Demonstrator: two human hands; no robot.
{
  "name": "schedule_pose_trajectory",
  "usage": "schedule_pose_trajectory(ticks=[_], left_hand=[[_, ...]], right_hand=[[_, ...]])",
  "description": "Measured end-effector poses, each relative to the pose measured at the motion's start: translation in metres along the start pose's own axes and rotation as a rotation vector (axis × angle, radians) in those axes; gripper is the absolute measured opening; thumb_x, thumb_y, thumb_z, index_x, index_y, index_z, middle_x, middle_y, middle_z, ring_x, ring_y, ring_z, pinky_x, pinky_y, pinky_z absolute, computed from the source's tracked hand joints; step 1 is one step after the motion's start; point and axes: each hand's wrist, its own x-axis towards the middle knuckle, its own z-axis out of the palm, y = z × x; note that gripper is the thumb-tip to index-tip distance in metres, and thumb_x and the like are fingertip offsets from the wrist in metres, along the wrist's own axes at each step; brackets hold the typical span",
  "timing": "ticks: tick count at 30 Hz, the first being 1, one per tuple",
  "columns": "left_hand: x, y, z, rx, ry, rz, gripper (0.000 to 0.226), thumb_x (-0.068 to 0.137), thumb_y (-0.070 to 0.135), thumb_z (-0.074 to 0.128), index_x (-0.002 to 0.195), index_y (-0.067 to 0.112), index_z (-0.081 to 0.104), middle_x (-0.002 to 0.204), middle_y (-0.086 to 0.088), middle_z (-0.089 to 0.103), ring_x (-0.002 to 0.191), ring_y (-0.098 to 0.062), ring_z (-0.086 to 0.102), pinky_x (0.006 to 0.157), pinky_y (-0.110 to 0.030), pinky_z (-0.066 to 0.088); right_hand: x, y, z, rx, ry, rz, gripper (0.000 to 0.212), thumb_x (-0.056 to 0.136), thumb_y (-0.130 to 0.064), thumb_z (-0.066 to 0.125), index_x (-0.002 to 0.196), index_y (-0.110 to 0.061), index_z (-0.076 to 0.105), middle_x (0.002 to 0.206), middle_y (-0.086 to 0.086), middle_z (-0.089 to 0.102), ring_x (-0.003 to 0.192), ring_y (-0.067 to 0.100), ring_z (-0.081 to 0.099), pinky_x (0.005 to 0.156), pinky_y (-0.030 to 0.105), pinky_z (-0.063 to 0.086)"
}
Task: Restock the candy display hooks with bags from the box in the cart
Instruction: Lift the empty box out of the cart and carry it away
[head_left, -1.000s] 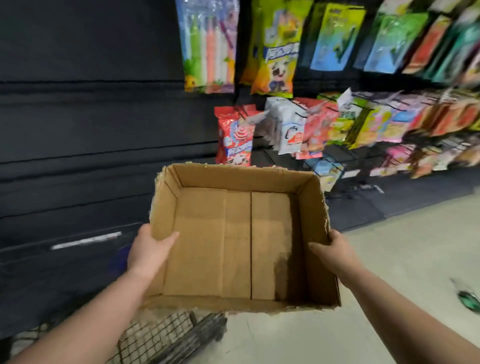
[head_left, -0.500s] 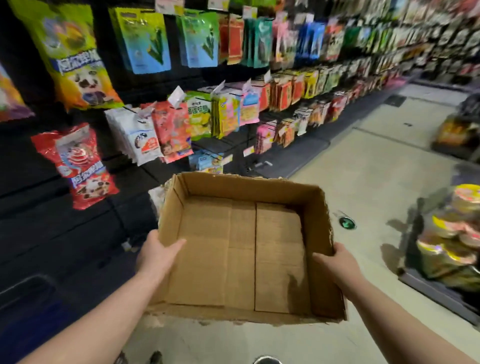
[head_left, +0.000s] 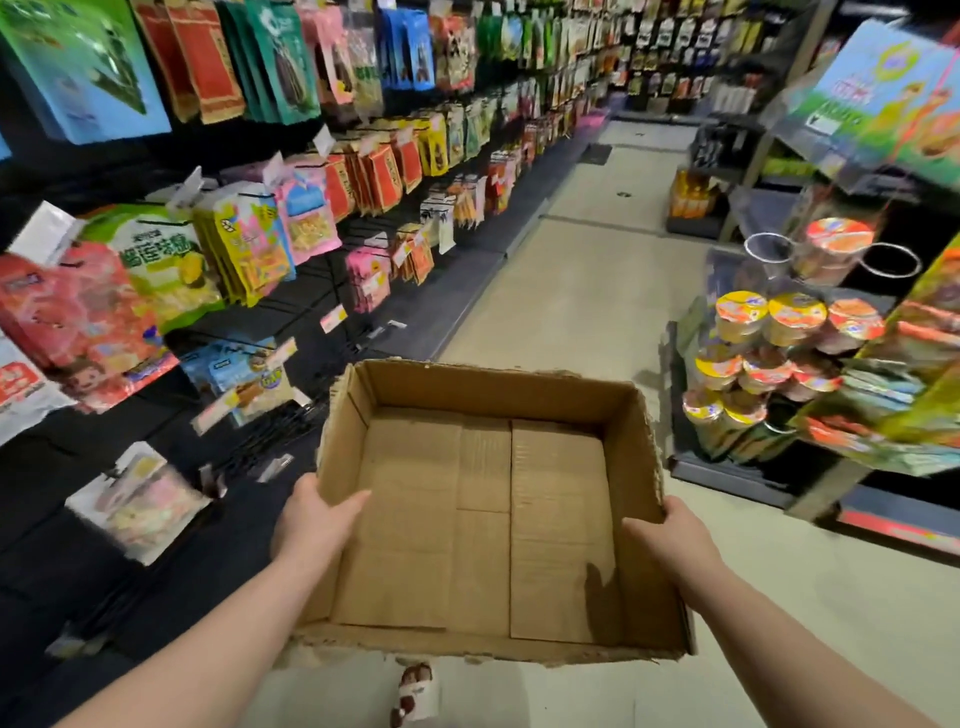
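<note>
Holding the box (head_left: 493, 387) up over the aisle floor (head_left: 571, 291), with no cart in view; nothing inside it but bare cardboard flaps. Gripping the left wall with the left hand (head_left: 311, 525), thumb laid inside, fingers hidden behind the wall; gripping the right wall with the right hand (head_left: 670, 540) likewise, thumb over the rim, fingers out of sight outside. Facing down the aisle, with candy bags (head_left: 244, 244) hanging on hooks along the left and a stand of noodle cups (head_left: 769, 332) on the right.

Judging by the empty box, looks like the tail end of the restock; no bags left in it to hang, so probably clearing away rather than another pick. Next move likely calls for keeping the box level in both hands, steering it between the hanging bags and the cup stand without brushing either, then finding somewhere to set it down or flatten it; cannot tell from here where that place lies. Worth a glance at the lower hooks, which seem thinly filled, before counting the job done.
</note>
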Motion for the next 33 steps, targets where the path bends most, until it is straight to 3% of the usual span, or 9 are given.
schedule_pose_trajectory(ticks=[5,15,24,27,33], left_hand=[[0.083,0.040,0.026,0.013,-0.086,0.033,0.072,0.079,0.048,0.071,0.136,0.011,0.045,0.131,-0.014,0.058,0.117,-0.037,0.055,0.094,-0.047,0.049],[0.244,0.122,0.042,0.052,-0.131,0.099,0.073,0.082,0.047,0.068,0.140,0.012,0.040,0.134,-0.013,0.055,0.117,-0.036,0.055,0.093,-0.047,0.049],[0.323,0.183,0.083,0.047,-0.150,0.108,0.061,0.084,0.042,0.067,0.132,0.010,0.046,0.129,-0.015,0.057,0.116,-0.037,0.054,0.087,-0.039,0.044],[0.350,0.205,0.104,0.043,-0.150,0.096,0.066,0.085,0.042,0.067,0.136,0.009,0.042,0.132,-0.015,0.054,0.119,-0.037,0.052,0.090,-0.040,0.044],[0.416,0.273,0.155,0.048,-0.155,0.080,0.064,0.084,0.041,0.068,0.134,0.009,0.044,0.128,-0.014,0.057,0.113,-0.036,0.055,0.081,-0.036,0.043]], right_hand=[[0.053,-0.036,0.006,0.006,0.048,0.055,0.055,0.090,-0.035,0.061,0.137,-0.015,0.040,0.130,0.010,0.056,0.111,0.032,0.058,0.092,0.045,0.052],[0.160,-0.138,0.036,0.050,0.069,0.115,0.056,0.089,-0.034,0.061,0.138,-0.015,0.040,0.130,0.010,0.055,0.113,0.033,0.057,0.095,0.049,0.050],[0.249,-0.190,0.026,0.011,0.090,0.114,0.055,0.089,-0.031,0.061,0.136,-0.013,0.041,0.123,0.010,0.057,0.094,0.024,0.054,0.083,0.038,0.049],[0.293,-0.204,0.022,-0.010,0.085,0.110,0.055,0.088,-0.032,0.061,0.135,-0.011,0.042,0.111,0.007,0.056,0.092,0.023,0.053,0.083,0.040,0.050],[0.396,-0.239,0.001,-0.011,0.041,0.127,0.057,0.090,-0.032,0.060,0.139,-0.012,0.038,0.130,0.012,0.056,0.112,0.030,0.057,0.094,0.044,0.050]])
